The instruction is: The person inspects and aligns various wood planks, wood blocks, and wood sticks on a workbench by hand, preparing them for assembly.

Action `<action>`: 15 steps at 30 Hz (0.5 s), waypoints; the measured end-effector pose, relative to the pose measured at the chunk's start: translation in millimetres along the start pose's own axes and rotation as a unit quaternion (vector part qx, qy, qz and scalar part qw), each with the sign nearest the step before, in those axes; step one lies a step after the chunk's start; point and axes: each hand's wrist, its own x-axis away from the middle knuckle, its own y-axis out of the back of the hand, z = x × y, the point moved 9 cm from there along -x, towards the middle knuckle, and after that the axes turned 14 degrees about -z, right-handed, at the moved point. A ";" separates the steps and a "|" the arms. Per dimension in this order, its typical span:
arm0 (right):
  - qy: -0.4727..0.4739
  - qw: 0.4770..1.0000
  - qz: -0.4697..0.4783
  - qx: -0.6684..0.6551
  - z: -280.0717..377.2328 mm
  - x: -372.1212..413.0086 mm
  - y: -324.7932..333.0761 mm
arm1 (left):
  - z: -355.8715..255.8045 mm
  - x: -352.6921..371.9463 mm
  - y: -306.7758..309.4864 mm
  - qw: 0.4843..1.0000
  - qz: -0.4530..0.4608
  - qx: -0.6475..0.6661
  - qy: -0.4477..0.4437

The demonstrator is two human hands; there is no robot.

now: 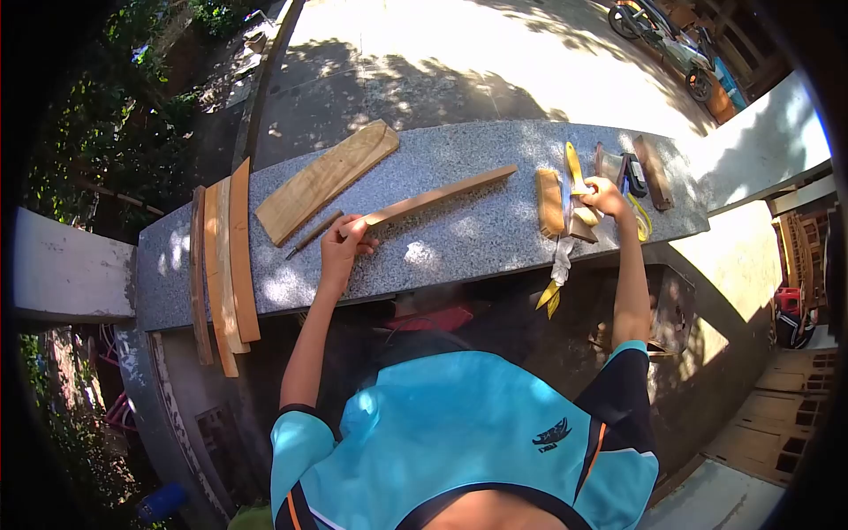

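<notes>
My left hand [346,243] is closed on the near end of a long thin wooden strip [442,193], which slants up to the right over the speckled stone slab [397,275]. Beside that hand lies a thin dark-tipped tool [314,235]. At the right, my right hand [602,196] has its fingers closed at a yellow-handled brush [573,163]. Just left of the brush is a small wooden block [549,204]. Other small items lie under and around the right hand, partly hidden by it.
A wide board [327,182] lies left of centre. Several long strips [240,256] overhang the slab's left front edge. At the right are a dark wooden piece [652,173] and a black tool [634,177]. A motorcycle [667,44] stands beyond.
</notes>
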 end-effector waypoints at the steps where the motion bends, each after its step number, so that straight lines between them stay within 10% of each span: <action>1: -0.043 0.998 0.027 -0.045 -5.1 0.4 -0.9 | -7.0 -3.6 -3.2 0.997 0.019 -0.061 -0.049; 3: -0.122 0.980 0.083 -0.134 -3.9 1.5 -1.3 | -18.7 -8.6 -6.9 0.972 0.049 -0.179 -0.146; 5: -0.046 0.999 -0.022 -0.019 25.3 -6.7 27.3 | -16.1 -16.0 -8.0 0.969 0.055 -0.185 -0.157; 7: -0.004 0.967 -0.174 -0.187 55.1 -15.1 51.6 | -19.5 -18.4 -9.3 0.965 0.053 -0.204 -0.159; 9: -0.046 0.919 -0.139 -0.366 102.9 -15.5 51.3 | -18.8 -16.3 -10.6 0.959 0.050 -0.237 -0.147; 13: 0.025 0.995 -0.070 -0.070 202.8 -4.7 17.3 | -25.6 -10.0 -10.9 0.950 0.037 -0.241 -0.197; 15: 0.057 0.968 -0.073 -0.234 239.7 14.6 -10.2 | -25.8 -7.6 -10.8 0.954 0.034 -0.226 -0.196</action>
